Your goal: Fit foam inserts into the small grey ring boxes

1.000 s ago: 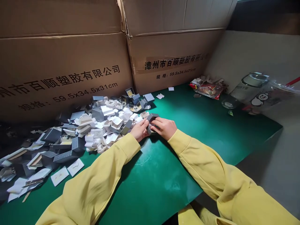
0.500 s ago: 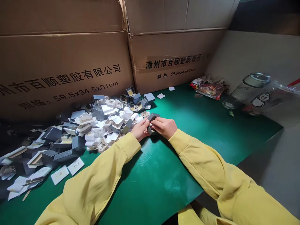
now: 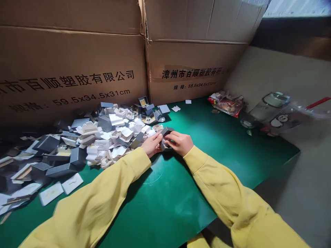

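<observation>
A small dark grey hinged jewellery box [image 3: 167, 130] stands open between my two hands at the right edge of the pile. My left hand [image 3: 152, 144] is closed around its left side, thumb on top. My right hand [image 3: 181, 142] comes from the right with bent fingers pressed together and reaching into the open box; whatever the fingertips pinch there is hidden. Just left of my hands lies a heap of white paper and card pieces [image 3: 103, 135], mixed with more grey boxes [image 3: 77, 156], some of them open with pale linings.
Tall cardboard cartons [image 3: 74, 51] wall off the back of the green table [image 3: 165, 206]. Toward the back right are a red food packet [image 3: 227, 105], a clear jar [image 3: 266, 108] and a plastic cup with a red straw [image 3: 283, 120]. Two flat white cards [image 3: 51, 193] lie at front left.
My right fingers have shifted slightly within the open box, while my left hand keeps its hold. The view has swung a little to the right, so most of the scene sits further left.
</observation>
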`<action>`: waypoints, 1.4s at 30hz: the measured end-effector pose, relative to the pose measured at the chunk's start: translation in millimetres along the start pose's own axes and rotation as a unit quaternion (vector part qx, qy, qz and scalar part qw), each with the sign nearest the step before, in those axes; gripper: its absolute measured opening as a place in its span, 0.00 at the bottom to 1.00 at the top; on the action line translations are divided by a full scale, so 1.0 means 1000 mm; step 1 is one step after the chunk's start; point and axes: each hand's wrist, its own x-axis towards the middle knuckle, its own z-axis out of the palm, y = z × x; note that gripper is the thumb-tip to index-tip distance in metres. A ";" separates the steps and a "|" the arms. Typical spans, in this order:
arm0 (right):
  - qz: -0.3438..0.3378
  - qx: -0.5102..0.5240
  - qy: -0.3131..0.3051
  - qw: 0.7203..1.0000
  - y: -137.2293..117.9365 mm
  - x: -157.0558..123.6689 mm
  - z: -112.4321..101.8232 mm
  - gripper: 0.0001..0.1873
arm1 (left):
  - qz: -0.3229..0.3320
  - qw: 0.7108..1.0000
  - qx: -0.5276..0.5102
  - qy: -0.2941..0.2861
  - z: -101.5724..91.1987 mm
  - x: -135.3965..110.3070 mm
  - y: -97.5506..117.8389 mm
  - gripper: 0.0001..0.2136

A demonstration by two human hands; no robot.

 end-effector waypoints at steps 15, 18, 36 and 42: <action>-0.057 -0.119 0.005 0.991 0.000 0.004 0.005 0.19 | -0.002 0.999 -0.030 0.029 0.002 0.001 0.000 0.21; -0.073 -0.136 0.009 0.988 0.001 0.003 0.006 0.20 | -0.004 0.999 -0.022 0.028 0.003 0.000 0.001 0.22; -0.071 -0.158 0.025 0.985 -0.003 0.002 0.010 0.20 | -0.012 0.998 -0.049 0.035 0.001 0.001 -0.001 0.15; -0.063 -0.169 -0.002 0.984 -0.004 0.004 0.011 0.20 | -0.023 0.997 -0.056 0.043 0.003 0.001 0.000 0.13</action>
